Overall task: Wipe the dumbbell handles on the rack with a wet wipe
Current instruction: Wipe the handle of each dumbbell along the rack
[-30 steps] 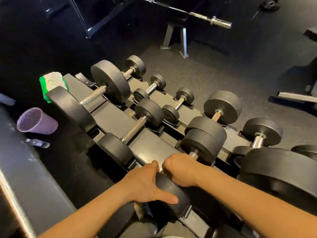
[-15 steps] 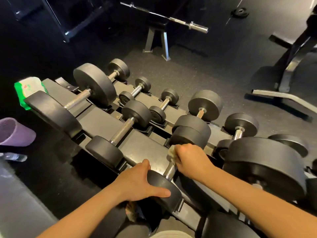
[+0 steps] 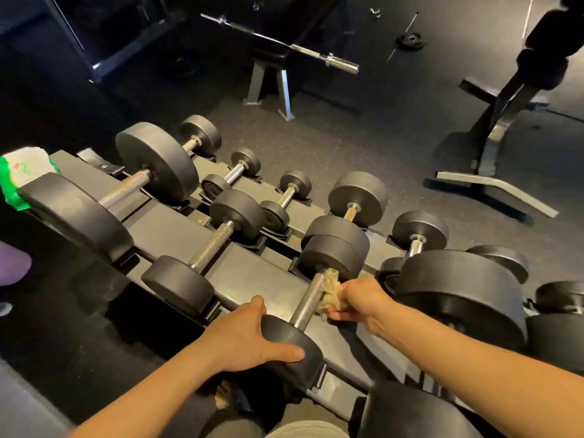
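Head view looks down on a black two-tier rack (image 3: 249, 270) that runs on a slant from upper left to lower right and is loaded with black dumbbells. On the rack's near tier, third from its left end, lies the dumbbell (image 3: 331, 257) being wiped. Its knurled steel handle (image 3: 308, 303) shows bright between two round heads.

The left hand (image 3: 249, 339) grips the near head at the rack's front edge. The thumb lies across the head's rim and the fingers curl round its left side. The right hand (image 3: 363, 298) is closed round a crumpled, beige-stained wet wipe (image 3: 330, 290) and presses it against the right side of the handle. The wipe touches the steel, and its loose end reaches up to the far head. Both forearms come in from the bottom edge.

Toward the rack's left end the near tier also carries a mid-sized dumbbell (image 3: 208, 248) and a large dumbbell (image 3: 126, 184). The rack's far tier holds smaller ones. At the rack's left end a green and white pack of wipes (image 3: 22, 175) sits just beside the large dumbbell's near head. Left of the rack a purple cup (image 3: 12, 263) is partly cut off by the frame. Beyond the rack a barbell (image 3: 284, 45) rests on a stand.
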